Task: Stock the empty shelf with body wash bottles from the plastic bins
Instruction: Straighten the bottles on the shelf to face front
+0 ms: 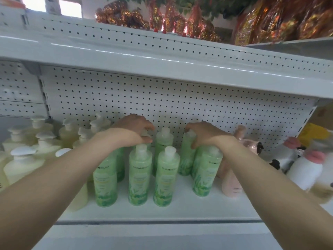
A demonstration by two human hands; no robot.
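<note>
Several green body wash bottles (139,175) stand in two rows on the white shelf (180,208). My left hand (134,128) reaches over the rows and grips the cap of a back-row green bottle that it mostly hides. Further right, my right hand (201,133) holds the top of another back-row green bottle (186,156), beside the front-row bottle (207,171). Both forearms stretch in from the lower corners.
Pale yellow pump bottles (21,165) fill the shelf's left part. Pink bottles (231,184) and white bottles with pink caps (306,170) stand to the right. A pegboard back wall (162,105) and an upper shelf (162,65) bound the space. Red-gold wrapped goods (270,20) sit above.
</note>
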